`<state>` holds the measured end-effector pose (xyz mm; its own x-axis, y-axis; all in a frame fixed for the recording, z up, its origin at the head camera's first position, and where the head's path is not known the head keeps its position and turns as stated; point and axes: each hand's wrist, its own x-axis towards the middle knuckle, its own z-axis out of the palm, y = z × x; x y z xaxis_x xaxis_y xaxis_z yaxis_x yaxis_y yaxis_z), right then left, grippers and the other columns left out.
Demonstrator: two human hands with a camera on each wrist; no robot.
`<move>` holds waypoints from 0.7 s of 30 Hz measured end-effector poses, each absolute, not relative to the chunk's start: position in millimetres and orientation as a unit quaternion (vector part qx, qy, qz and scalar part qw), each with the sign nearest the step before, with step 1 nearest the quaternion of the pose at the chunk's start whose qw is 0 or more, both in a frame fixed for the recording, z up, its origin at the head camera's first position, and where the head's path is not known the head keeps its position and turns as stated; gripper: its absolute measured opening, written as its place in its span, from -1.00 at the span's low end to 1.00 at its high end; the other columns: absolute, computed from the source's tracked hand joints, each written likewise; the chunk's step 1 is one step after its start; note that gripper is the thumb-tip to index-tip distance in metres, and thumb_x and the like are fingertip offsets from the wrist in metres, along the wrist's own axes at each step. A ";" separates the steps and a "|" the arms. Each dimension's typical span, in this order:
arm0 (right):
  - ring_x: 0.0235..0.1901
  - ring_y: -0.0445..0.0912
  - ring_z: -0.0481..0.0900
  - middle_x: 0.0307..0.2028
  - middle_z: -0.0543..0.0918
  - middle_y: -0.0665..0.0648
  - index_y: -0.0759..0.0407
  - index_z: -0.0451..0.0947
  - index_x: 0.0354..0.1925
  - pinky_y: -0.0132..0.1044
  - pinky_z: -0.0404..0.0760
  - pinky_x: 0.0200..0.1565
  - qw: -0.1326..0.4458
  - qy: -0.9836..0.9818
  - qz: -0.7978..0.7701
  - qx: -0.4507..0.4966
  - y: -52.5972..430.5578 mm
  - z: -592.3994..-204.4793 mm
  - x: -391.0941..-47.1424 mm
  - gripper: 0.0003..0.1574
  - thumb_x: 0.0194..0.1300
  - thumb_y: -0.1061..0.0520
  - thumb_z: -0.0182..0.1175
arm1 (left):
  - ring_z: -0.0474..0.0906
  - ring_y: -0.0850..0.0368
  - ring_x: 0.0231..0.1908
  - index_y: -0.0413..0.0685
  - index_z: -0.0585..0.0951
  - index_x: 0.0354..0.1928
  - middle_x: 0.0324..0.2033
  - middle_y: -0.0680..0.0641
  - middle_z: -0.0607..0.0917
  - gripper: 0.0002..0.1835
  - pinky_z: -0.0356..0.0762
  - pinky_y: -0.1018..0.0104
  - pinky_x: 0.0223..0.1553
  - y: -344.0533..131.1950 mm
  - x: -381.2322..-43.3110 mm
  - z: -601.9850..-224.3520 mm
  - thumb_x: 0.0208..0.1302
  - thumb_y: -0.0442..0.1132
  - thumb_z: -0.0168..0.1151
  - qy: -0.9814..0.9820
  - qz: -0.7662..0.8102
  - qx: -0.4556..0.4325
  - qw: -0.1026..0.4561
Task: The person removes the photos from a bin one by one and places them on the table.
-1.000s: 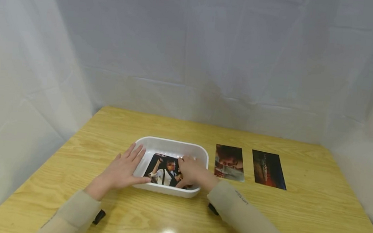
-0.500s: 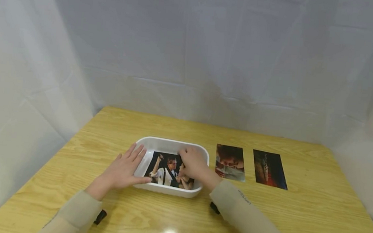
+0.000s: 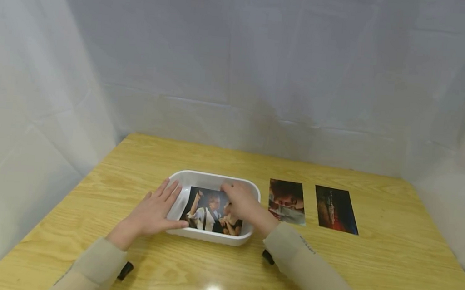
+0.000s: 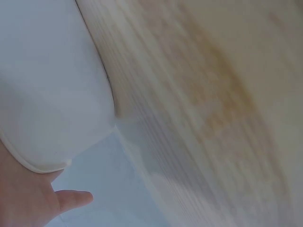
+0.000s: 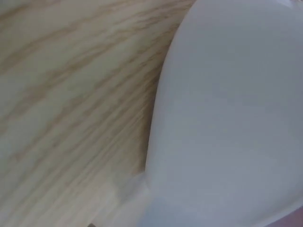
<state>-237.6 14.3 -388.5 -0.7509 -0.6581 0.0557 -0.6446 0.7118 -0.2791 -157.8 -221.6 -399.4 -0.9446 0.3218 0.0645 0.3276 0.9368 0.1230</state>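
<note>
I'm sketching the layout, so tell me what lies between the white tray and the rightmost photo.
Another photo lies on the table between the white tray and the rightmost photo, with bare wood on each side; the head view shows this.

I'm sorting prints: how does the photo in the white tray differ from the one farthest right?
The tray photo is inside the white tray; the rightmost photo lies on the table. The right hand is at the tray photo; no hand is at the rightmost photo. The tray photo shows a figure in white; the rightmost photo is mostly dark with a reddish patch. Both are rectangular.
</note>
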 end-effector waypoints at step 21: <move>-0.31 -0.12 0.47 -0.38 0.52 0.02 0.09 0.62 -0.28 -0.27 0.48 -0.21 -0.106 0.912 -0.109 -0.381 21.4 -374.6 -233.2 -0.86 0.14 0.22 0.18 | -0.27 -0.19 0.29 -0.26 0.00 0.32 0.32 -0.21 -0.06 0.06 -0.05 -0.34 0.06 -222.1 -158.5 -401.4 0.00 0.43 -0.08 -0.983 -0.065 -0.167 0.027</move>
<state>-233.2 21.4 -374.6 -0.6875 -0.6713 0.2769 -0.7176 0.6866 -0.1171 -158.5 -222.1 -401.4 -0.9428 0.3250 0.0749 0.3320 0.9359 0.1179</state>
